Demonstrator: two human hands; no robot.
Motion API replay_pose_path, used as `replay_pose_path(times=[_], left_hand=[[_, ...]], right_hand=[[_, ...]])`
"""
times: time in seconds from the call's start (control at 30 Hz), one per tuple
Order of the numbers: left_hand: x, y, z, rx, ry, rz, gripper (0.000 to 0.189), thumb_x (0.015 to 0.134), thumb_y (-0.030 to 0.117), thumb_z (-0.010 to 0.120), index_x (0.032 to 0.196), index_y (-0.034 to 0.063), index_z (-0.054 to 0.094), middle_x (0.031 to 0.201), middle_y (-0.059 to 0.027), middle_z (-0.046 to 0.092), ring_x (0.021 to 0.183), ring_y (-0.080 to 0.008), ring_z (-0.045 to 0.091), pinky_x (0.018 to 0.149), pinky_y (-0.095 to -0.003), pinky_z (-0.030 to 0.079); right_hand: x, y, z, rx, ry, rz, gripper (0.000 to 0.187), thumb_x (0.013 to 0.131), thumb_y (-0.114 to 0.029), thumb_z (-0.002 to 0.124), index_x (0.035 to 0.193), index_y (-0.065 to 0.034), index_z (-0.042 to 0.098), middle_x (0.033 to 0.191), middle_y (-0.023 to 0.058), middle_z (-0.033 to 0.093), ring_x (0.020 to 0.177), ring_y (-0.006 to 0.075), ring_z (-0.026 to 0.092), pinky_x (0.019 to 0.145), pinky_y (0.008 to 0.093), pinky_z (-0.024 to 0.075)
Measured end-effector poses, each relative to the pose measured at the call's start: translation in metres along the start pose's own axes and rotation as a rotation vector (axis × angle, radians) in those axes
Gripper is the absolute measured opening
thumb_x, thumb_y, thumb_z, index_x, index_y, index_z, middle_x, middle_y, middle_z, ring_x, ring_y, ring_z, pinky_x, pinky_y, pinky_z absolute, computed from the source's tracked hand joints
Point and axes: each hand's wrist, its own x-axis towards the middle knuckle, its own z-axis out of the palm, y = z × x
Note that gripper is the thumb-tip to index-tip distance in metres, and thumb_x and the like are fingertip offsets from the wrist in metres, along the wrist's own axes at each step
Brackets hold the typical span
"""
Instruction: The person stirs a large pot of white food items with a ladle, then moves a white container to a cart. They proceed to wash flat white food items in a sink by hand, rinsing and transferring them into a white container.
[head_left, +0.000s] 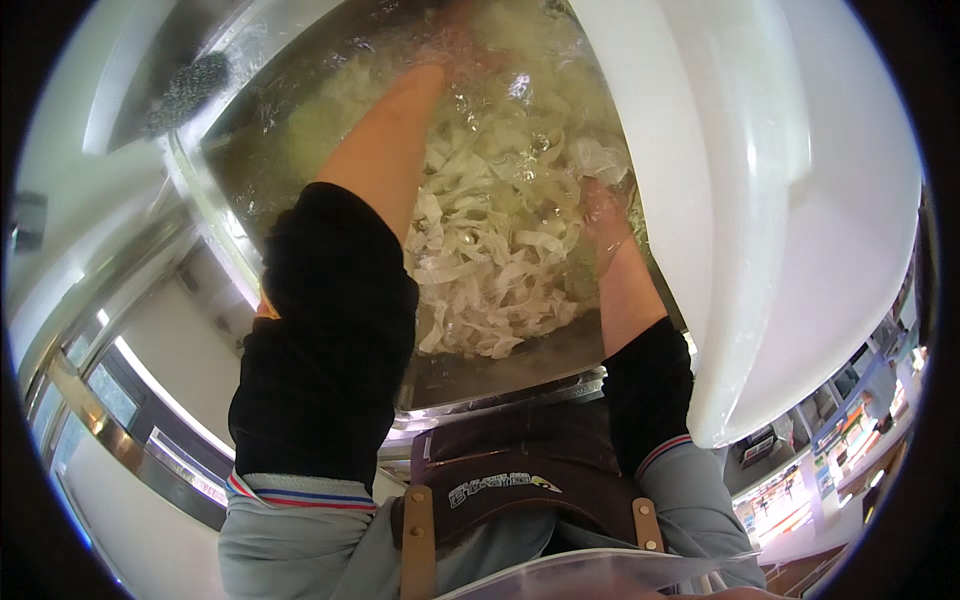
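Both my forearms reach down into a stainless steel sink filled with water. A mass of pale, ribbon-like food strips, whose exact kind I cannot tell, lies in the water, heaped thickest near the sink's front. My left hand is under the rippling water towards the far side, blurred by glints, so its fingers cannot be made out. At the right wall of the sink, my right hand is also under water. Pale strips cover its fingers, and whether it grips them is hidden.
A large white plastic tub rises along the sink's right side, close to my right arm. On the steel ledge at upper left sits a steel wool scrubber. A metal rail runs at left. My brown apron meets the sink's front edge.
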Motion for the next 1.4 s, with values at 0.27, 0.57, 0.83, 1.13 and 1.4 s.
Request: replay_pose_path(times=[0.27, 0.57, 0.83, 1.13, 1.4], left_hand=[[-0.049, 0.016, 0.020, -0.053, -0.171, 0.032, 0.085, 0.062, 0.059, 0.074, 0.123, 0.0045, 0.052, 0.125, -0.0188, 0.053, 0.113, -0.0271, 0.053, 0.088, -0.0390, 0.046], [-0.107, 0.004, -0.026, -0.696, -0.676, -0.313, 0.078, 0.071, 0.041, 0.074, 0.130, 0.0004, 0.045, 0.120, -0.0165, 0.057, 0.094, -0.0220, 0.062, 0.075, -0.0311, 0.052], [-0.163, 0.032, -0.090, -0.950, -0.052, -0.612, 0.098, 0.066, 0.048, 0.078, 0.134, -0.0052, 0.032, 0.127, -0.0209, 0.048, 0.109, -0.0310, 0.055, 0.093, -0.0405, 0.045], [-0.172, -0.034, -0.085, -0.888, 0.230, -0.389, 0.083, 0.076, 0.041, 0.072, 0.136, -0.0005, 0.033, 0.130, -0.0177, 0.047, 0.118, -0.0253, 0.048, 0.096, -0.0360, 0.043], [-0.201, -0.031, -0.048, -0.998, 0.009, -0.590, 0.091, 0.070, 0.031, 0.078, 0.138, -0.0003, 0.028, 0.129, -0.0182, 0.047, 0.116, -0.0278, 0.050, 0.095, -0.0374, 0.045]], right_hand=[[-0.014, -0.039, 0.055, -0.058, -0.234, 0.248, 0.060, 0.089, -0.039, 0.050, 0.140, -0.0120, 0.034, 0.132, 0.0111, 0.045, 0.118, 0.0253, 0.047, 0.094, 0.0397, 0.0442], [-0.053, -0.034, 0.036, 0.484, -0.597, 0.244, 0.053, 0.089, -0.045, 0.051, 0.130, -0.0122, 0.046, 0.128, 0.0095, 0.051, 0.111, 0.0287, 0.055, 0.084, 0.0454, 0.0518], [-0.071, -0.064, 0.038, 0.630, -0.629, 0.250, 0.038, 0.087, -0.028, 0.051, 0.111, 0.0009, 0.057, 0.104, 0.0156, 0.063, 0.090, 0.0266, 0.064, 0.077, 0.0407, 0.0550], [-0.082, -0.071, 0.005, 0.612, -0.350, 0.201, 0.036, 0.089, -0.031, 0.049, 0.111, -0.0029, 0.057, 0.104, 0.0116, 0.062, 0.099, 0.0258, 0.059, 0.084, 0.0414, 0.0506], [-0.097, -0.047, 0.035, 0.380, -0.580, 0.288, 0.034, 0.087, -0.019, 0.056, 0.115, 0.0001, 0.056, 0.101, 0.0107, 0.064, 0.087, 0.0200, 0.064, 0.076, 0.0339, 0.0546]])
